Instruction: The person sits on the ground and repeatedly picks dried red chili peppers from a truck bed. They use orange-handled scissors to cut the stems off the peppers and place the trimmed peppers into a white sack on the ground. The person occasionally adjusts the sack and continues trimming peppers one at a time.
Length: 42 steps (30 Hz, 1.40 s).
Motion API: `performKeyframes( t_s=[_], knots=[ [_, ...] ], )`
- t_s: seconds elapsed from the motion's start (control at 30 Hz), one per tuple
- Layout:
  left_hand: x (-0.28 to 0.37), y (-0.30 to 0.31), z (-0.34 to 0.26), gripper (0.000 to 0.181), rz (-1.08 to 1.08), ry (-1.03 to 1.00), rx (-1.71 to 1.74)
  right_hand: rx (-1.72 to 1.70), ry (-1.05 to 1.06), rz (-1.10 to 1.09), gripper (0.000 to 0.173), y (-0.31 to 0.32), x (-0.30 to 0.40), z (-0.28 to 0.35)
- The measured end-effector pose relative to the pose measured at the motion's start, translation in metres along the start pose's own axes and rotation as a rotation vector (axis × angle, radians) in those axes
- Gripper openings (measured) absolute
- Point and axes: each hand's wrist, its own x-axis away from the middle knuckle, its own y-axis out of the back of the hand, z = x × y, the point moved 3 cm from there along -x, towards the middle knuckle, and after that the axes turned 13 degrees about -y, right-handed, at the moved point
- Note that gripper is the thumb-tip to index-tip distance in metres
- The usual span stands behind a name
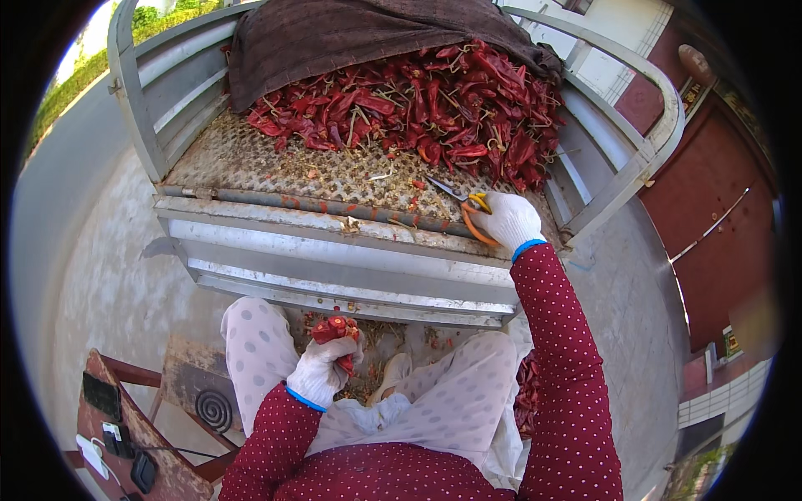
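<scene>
My left hand (324, 371), in a white knit glove with a blue cuff, grips a small bunch of red chili peppers (335, 328) above my lap. Their cut, stemless ends point up. At the right of the cart bed's rear edge, my gloved right hand (510, 219) has its fingers on the handles of a pair of scissors (479, 219), one loop orange and one yellow. The blades point left and away from me, low over the bed. A large heap of dried red chili peppers (413, 106), many with stems, lies farther in on the bed.
A dark brown cloth (376, 37) covers the heap's back. The cart's metal tailgate (338, 250) hangs before my knees. At lower left, a worn wooden stool (150, 466) bears a phone and small devices; a black coil (213, 411) lies nearby. More peppers (527, 394) are beside my right leg.
</scene>
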Motion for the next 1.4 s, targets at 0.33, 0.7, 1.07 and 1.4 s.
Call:
performKeyframes(
  t_s=[0.33, 0.7, 1.07, 1.4],
  knots=[
    [0.005, -0.013, 0.009, 0.040, 0.037, -0.082, -0.200, -0.697, 0.082, 0.634, 0.083, 0.009, 0.196, 0.113],
    [-0.027, 0.007, 0.055, 0.079, 0.341, -0.058, 0.088, -0.935, -0.080, 0.511, 0.044, -0.028, 0.229, 0.108],
    [0.012, -0.029, 0.018, 0.082, 0.272, -0.005, -0.286, 0.118, -0.464, 0.253, 0.052, -0.007, 0.208, -0.152],
    [-0.004, -0.023, -0.007, 0.082, 0.197, 0.013, -0.549, -0.501, 0.287, -0.044, 0.034, 0.049, 0.034, 0.164]
  ],
)
